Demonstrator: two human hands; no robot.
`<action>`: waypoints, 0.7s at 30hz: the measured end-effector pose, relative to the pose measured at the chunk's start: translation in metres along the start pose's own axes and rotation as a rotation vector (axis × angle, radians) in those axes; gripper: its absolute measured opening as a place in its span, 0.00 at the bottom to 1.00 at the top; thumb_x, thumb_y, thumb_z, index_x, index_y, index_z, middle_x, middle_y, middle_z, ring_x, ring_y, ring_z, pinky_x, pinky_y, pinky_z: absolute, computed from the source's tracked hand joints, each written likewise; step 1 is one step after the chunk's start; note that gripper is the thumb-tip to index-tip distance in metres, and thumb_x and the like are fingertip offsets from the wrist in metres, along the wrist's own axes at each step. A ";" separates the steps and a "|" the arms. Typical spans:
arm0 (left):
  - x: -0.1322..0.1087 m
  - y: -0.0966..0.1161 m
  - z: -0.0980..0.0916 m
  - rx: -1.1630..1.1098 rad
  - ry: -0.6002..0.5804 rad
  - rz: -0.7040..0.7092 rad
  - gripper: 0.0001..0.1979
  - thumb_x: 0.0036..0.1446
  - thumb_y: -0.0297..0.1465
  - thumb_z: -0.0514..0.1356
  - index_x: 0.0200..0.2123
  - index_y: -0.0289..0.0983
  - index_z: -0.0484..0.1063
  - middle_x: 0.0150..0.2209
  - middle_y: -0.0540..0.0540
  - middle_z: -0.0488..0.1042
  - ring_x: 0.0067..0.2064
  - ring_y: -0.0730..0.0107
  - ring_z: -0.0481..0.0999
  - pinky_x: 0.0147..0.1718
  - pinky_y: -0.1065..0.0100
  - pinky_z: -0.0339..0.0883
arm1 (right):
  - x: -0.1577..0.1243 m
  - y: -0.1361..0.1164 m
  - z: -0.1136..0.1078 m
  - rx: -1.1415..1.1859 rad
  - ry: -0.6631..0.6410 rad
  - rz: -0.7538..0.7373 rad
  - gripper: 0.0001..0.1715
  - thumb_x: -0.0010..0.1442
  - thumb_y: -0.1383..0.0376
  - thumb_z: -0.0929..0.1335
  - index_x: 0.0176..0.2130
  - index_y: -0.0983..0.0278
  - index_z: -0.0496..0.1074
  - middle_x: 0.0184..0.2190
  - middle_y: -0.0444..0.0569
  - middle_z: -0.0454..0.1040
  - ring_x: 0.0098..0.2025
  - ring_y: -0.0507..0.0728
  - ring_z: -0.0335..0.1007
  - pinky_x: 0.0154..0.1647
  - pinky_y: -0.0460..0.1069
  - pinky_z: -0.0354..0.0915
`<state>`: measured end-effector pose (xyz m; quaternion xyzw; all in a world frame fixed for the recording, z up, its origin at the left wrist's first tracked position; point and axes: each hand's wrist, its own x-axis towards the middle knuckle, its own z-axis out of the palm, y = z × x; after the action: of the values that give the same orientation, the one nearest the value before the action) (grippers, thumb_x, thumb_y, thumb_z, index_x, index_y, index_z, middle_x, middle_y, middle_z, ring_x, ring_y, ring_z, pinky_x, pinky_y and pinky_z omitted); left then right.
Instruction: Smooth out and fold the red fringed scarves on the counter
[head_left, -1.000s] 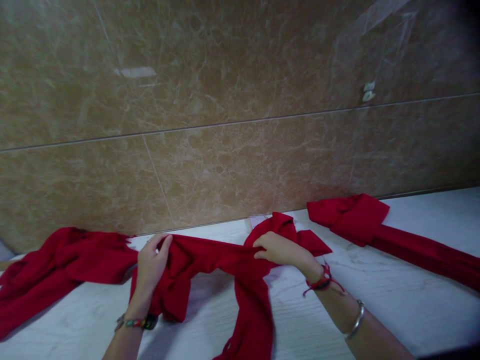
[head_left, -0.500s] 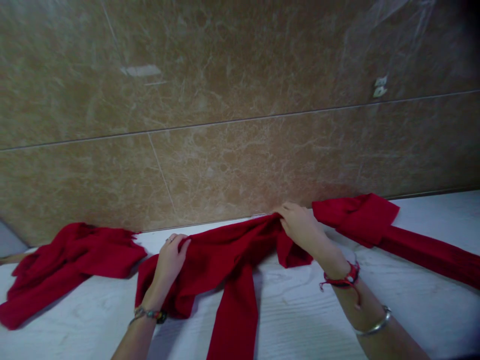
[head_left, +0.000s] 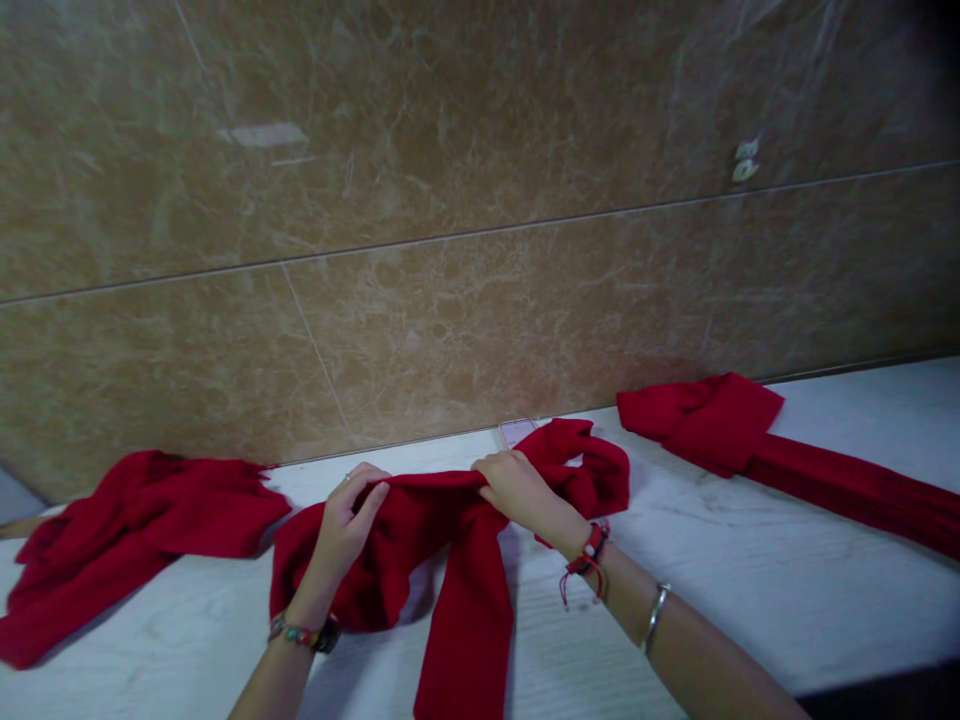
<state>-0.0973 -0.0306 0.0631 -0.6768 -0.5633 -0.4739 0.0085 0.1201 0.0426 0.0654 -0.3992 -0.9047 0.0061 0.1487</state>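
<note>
A red scarf [head_left: 472, 590] lies bunched on the white tabletop, one end hanging down toward me and a loop curled out to the right. My left hand [head_left: 349, 520] grips its upper edge on the left, thumb on top and a ring on one finger. Close to the scarf's middle, my right hand [head_left: 517, 490] pinches the same upper edge, with the fingertips partly hidden in the cloth. Between both hands the edge is stretched nearly straight and slightly raised.
Another red scarf [head_left: 157, 520] lies crumpled at the left. A folded red scarf [head_left: 720, 425] with a long tail rests at the right. Behind the scarf loop a phone [head_left: 517, 432] lies by the wall. A brown marbled tile wall [head_left: 480, 320] borders the white table [head_left: 600, 620].
My right hand has moved left along the scarf, closer to my left hand. The scarf's right part now curls into a loop, and the phone has come into view. My left hand stays put.
</note>
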 end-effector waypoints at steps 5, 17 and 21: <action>0.006 -0.024 -0.009 0.057 0.184 -0.120 0.12 0.51 0.40 0.52 0.30 0.38 0.67 0.32 0.47 0.71 0.36 0.65 0.68 0.40 0.66 0.63 | 0.003 0.034 0.000 -0.065 -0.036 0.170 0.13 0.56 0.72 0.60 0.38 0.68 0.71 0.34 0.58 0.74 0.39 0.59 0.70 0.38 0.49 0.63; 0.009 -0.085 -0.039 0.325 0.355 -0.432 0.14 0.52 0.38 0.50 0.35 0.37 0.69 0.35 0.45 0.72 0.40 0.61 0.71 0.43 0.62 0.63 | -0.008 0.061 -0.029 0.242 0.075 0.032 0.12 0.48 0.75 0.63 0.31 0.66 0.74 0.31 0.49 0.75 0.34 0.53 0.69 0.36 0.45 0.61; 0.006 -0.066 -0.011 0.519 0.128 -0.201 0.17 0.51 0.36 0.51 0.42 0.34 0.68 0.42 0.39 0.69 0.45 0.56 0.68 0.46 0.57 0.61 | -0.004 0.045 -0.018 0.461 0.108 0.006 0.09 0.44 0.76 0.66 0.27 0.66 0.73 0.25 0.44 0.73 0.29 0.51 0.67 0.30 0.43 0.59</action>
<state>-0.1560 -0.0079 0.0387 -0.5615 -0.7284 -0.3540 0.1700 0.1602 0.0683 0.0761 -0.3569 -0.8690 0.1917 0.2841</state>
